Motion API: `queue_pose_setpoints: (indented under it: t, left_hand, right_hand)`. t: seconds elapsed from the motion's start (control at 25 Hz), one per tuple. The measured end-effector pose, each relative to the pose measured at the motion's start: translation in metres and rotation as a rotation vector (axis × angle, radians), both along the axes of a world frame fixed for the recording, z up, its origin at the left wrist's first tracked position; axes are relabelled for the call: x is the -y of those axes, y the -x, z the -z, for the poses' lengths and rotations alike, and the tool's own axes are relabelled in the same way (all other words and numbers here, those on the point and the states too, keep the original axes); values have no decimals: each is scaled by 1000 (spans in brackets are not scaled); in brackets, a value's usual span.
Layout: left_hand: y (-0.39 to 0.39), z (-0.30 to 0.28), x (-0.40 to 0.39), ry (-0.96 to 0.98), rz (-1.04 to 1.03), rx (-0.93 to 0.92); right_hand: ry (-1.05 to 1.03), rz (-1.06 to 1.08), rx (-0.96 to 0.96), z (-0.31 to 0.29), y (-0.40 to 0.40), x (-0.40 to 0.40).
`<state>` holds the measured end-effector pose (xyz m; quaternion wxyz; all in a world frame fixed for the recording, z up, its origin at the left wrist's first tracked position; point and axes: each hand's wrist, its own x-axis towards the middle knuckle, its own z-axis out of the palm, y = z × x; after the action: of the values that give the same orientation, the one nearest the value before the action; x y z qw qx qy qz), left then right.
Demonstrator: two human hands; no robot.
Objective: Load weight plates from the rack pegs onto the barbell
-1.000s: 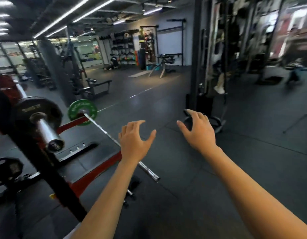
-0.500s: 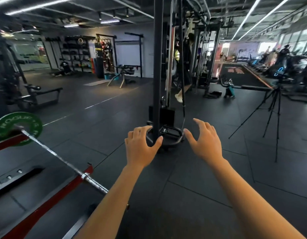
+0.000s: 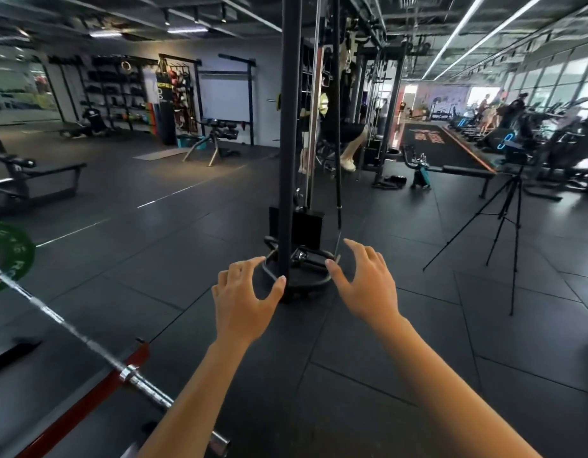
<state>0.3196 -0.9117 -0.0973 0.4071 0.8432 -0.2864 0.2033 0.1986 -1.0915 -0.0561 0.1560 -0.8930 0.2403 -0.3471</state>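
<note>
A steel barbell [image 3: 87,342] lies low on the left, running from the lower middle up to the left edge. A green weight plate [image 3: 8,256] sits on its far end; its near sleeve [image 3: 154,395] is bare. My left hand [image 3: 244,299] and my right hand [image 3: 368,285] reach forward side by side, fingers spread and slightly bent, holding nothing. Both hover above the floor in front of a black upright post [image 3: 289,143] whose round base [image 3: 299,279] holds a dark plate-like disc.
A red and black platform frame [image 3: 87,401] lies under the barbell. A camera tripod [image 3: 507,223] stands at the right. Benches, a cable machine and cardio machines fill the background, with a person seated behind the post. Dark rubber flooring stretches ahead.
The view has swung right, away from the rack and its loaded peg, toward the upright post. Both hands stayed stretched out and empty and now frame the post's base.
</note>
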Motion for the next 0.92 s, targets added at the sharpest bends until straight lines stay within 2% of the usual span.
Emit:
queue_pose_setpoints:
  t: [0.24,0.56,0.76,0.92]
  left_hand:
    - [-71,11,70,-58,-58,-35]
    - [-175,0,163,-20,-199,-26]
    - [-251,8,172,-62,-294,-31]
    - [-344,9,162,-51,-400,-53]
  right_hand:
    - [-36,-67,26,12,-84,80]
    - [-42,-209,12,9,-204,184]
    - [-60,-325,14,21,-305,200]
    - [-54,-437,-17,29,-417,192]
